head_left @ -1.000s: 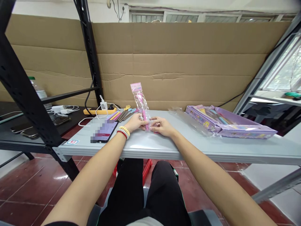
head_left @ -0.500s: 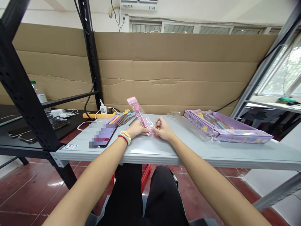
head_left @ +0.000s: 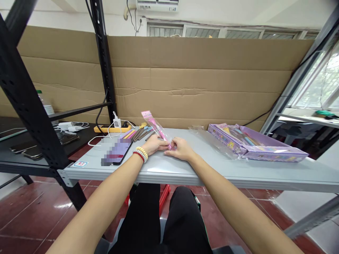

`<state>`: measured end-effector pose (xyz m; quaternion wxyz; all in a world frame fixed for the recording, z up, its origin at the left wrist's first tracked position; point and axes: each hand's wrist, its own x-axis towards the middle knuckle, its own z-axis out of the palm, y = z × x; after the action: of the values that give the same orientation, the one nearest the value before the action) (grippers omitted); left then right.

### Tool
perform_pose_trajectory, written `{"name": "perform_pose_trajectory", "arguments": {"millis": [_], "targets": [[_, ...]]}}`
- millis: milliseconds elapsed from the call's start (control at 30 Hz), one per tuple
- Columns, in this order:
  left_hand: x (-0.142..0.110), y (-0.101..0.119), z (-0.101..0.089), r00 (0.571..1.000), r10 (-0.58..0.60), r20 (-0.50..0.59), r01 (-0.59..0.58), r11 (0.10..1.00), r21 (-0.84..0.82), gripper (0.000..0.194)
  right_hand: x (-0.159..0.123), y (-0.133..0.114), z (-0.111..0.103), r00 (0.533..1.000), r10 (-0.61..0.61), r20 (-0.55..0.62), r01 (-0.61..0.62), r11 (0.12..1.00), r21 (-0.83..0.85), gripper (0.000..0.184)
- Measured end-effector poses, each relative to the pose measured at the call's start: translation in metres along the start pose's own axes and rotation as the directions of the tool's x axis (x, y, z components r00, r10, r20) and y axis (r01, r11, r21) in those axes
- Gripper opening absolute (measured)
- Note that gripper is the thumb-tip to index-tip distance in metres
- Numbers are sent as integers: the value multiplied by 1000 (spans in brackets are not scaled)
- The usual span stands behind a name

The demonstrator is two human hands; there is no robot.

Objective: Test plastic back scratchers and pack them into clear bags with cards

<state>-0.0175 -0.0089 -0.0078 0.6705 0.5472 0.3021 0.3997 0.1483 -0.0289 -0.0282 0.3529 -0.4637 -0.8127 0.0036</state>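
A slim pink pen lies inside a clear plastic bag with a pink header, tilted up to the left above the table. My left hand is closed around the middle of the bagged pen, bracelets at its wrist. At the bag's lower end, my right hand pinches the plastic, its fingertips close to those of the left. Just left of my hands, several loose pens in purple, yellow, pink and brown lie in a row; some have yellow or blue hand-shaped tops.
A phone lies left on the grey table. An open purple box holding packaged pens stands right, clear plastic wrap beside it. Behind are a yellow power strip, a white charger and a cardboard panel.
My right hand has moved slightly left and closed in on the bag's lower end, next to my left hand. The bagged pen has tilted a little further left.
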Motion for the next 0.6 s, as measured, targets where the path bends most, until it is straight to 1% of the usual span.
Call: {"name": "perform_pose_trajectory", "arguments": {"millis": [100,167,300,400,467,533,600], "targets": [[1,1,-1,999,-22,24,22,1000,-15,13,0,2,1,999,36,10,-36,997,-69,40],[1,2,-2,998,-23,65,24,1000,-14,15,-1,3,2,999,40,17,-38,995,-93,34],[0,5,-6,990,-4,143,8,1000,-25,16,0,3,1,999,54,2,-53,994,-92,20],[0,7,-9,987,-2,162,13,998,-64,15,0,0,-1,995,92,-26,-93,993,-70,20],[-1,9,-10,984,5,181,12,996,-91,17,0,-1,-3,995,82,-55,-85,995,-58,21],[-2,11,-11,982,30,188,-8,993,-118,19,0,-2,-4,992,40,-117,-47,997,-60,19],[-3,13,-11,987,50,154,-28,989,-144,26,0,-1,-3,982,2,-187,-17,997,-81,18]]}}
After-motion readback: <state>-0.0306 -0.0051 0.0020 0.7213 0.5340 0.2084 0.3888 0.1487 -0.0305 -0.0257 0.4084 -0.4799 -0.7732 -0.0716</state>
